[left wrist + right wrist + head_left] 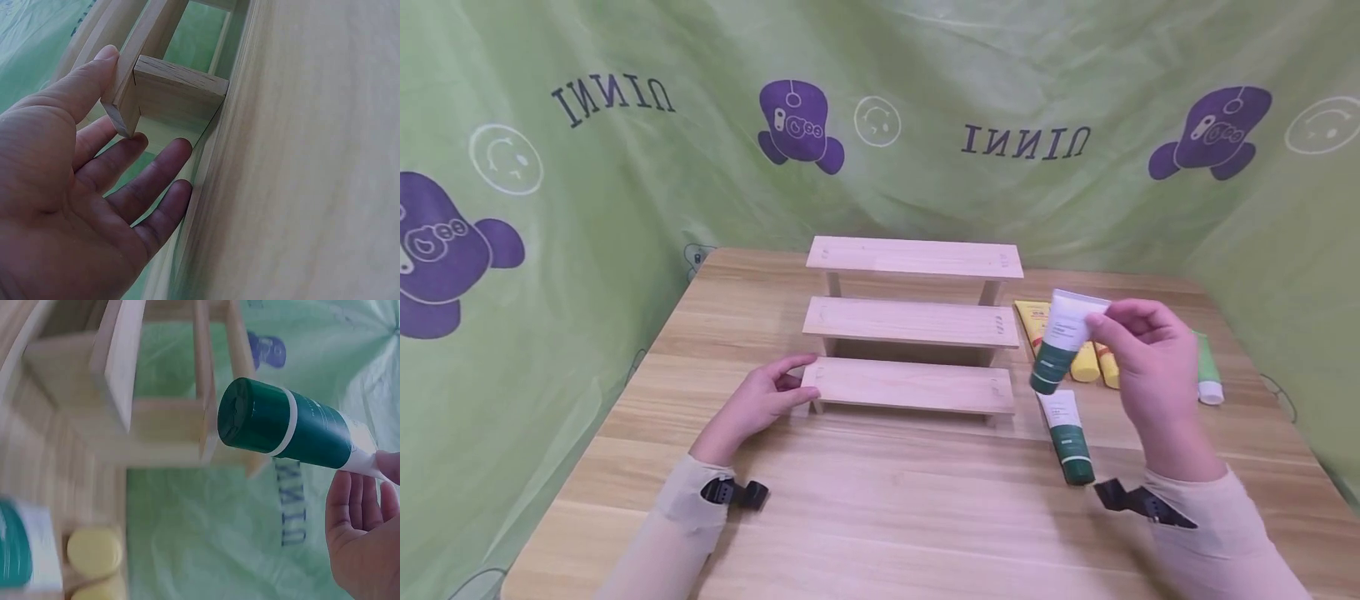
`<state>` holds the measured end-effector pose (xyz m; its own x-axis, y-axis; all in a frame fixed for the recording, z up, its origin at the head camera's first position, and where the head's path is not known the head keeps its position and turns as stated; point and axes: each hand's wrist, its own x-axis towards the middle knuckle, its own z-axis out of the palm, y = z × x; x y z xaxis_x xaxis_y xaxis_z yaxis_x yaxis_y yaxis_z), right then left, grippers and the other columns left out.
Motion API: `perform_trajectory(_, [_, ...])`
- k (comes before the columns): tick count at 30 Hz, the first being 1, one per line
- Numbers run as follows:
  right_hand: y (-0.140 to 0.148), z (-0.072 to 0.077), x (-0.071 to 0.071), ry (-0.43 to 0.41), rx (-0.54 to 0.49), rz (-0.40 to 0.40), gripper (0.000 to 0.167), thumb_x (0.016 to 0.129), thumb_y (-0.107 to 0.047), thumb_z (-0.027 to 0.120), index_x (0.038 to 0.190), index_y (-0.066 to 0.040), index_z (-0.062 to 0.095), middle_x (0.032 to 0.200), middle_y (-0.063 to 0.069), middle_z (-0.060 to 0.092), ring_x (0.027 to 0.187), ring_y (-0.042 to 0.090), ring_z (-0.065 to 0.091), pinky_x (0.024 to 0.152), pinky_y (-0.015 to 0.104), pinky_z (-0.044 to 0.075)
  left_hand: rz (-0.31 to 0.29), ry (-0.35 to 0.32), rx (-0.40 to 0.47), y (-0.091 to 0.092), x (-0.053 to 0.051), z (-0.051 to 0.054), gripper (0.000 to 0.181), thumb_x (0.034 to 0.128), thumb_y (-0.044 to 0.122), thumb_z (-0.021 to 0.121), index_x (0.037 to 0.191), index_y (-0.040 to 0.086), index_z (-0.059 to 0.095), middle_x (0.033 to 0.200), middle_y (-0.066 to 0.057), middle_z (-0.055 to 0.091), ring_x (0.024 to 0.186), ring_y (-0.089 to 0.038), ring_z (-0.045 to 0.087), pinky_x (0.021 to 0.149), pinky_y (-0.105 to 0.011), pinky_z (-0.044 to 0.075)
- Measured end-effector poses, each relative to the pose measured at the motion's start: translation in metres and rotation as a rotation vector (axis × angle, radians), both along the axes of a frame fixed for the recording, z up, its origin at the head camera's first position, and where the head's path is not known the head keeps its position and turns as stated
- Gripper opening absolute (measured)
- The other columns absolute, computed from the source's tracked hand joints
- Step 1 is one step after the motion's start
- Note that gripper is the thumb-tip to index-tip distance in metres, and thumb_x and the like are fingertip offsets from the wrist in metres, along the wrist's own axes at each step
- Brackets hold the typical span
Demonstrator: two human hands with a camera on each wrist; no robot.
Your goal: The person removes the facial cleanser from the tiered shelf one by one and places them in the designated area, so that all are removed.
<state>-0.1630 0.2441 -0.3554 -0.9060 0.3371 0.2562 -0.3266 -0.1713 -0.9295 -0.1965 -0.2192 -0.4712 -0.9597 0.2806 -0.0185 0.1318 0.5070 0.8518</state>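
My right hand [1157, 367] pinches a white and green squeeze tube [1060, 342] by its flat white end, dark green cap tilted downward. In the right wrist view that tube [287, 422] is off the table, its cap towards the wooden stand [156, 428]. With thumb and index finger, my left hand [763, 404] grips the left end of the lowest step on the three-step wooden display stand [910, 383]. The left wrist view has the thumb and fingers [144, 184] on either side of the board's end [122, 115]. A second green-capped tube [1067, 437] lies below the raised one.
Several yellow tubes [1085, 367] lie right of the stand, partly hidden behind the raised tube and right hand. Farther right is a light green tube [1208, 371] with a white cap. A green printed curtain [925, 192] surrounds the wooden table [865, 508] at the back and sides.
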Motion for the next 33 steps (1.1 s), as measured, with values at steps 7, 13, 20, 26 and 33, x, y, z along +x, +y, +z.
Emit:
perform_trajectory(7, [0.049,-0.013,0.006,-0.135,0.015,-0.009,0.025,0.078,0.002,0.081,0.098,0.002,0.066,0.083,0.006,0.068,0.071,0.014,0.066,0.065,0.022,0.056,-0.013,0.020,-0.003,0.000,0.001,0.002,0.064,0.0847,0.035,0.078,0.140,0.013,0.055,0.100,-0.011,0.071,0.095,-0.023,0.068,0.076,-0.032,0.054])
perform_trajectory(13, [0.077,-0.028,0.007,-0.255,0.049,0.029,0.021,0.080,-0.001,0.080,0.096,-0.004,0.068,0.083,0.002,0.070,0.068,0.013,0.069,0.067,0.022,0.056,-0.014,0.015,0.008,0.000,0.001,0.002,0.062,0.0860,0.032,0.077,0.139,0.011,0.055,0.100,-0.012,0.071,0.094,-0.023,0.068,0.076,-0.032,0.054])
perform_trajectory(20, [0.092,-0.041,0.005,-0.357,0.145,0.053,0.022,0.081,-0.005,0.081,0.098,-0.006,0.067,0.085,-0.001,0.069,0.070,0.011,0.068,0.066,0.023,0.056,-0.020,0.011,0.027,0.000,0.001,0.001,0.061,0.0862,0.030,0.078,0.139,0.010,0.054,0.102,-0.013,0.071,0.095,-0.025,0.068,0.077,-0.034,0.053])
perform_trajectory(26, [0.098,-0.053,0.001,-0.455,0.290,0.084,0.027,0.083,-0.011,0.080,0.103,-0.005,0.063,0.086,-0.006,0.069,0.071,0.010,0.068,0.066,0.024,0.056,-0.001,0.000,0.012,0.001,0.001,0.004,0.063,0.0847,0.035,0.078,0.139,0.014,0.055,0.101,-0.011,0.071,0.096,-0.023,0.068,0.077,-0.033,0.054])
perform_trajectory(33, [0.103,-0.067,-0.004,-0.540,0.406,0.116,0.031,0.087,-0.019,0.077,0.108,-0.004,0.059,0.088,-0.010,0.066,0.075,0.009,0.067,0.070,0.025,0.056,-0.020,0.001,0.041,0.001,0.001,0.002,0.062,0.0862,0.029,0.078,0.140,0.010,0.054,0.102,-0.013,0.071,0.095,-0.024,0.068,0.078,-0.033,0.054])
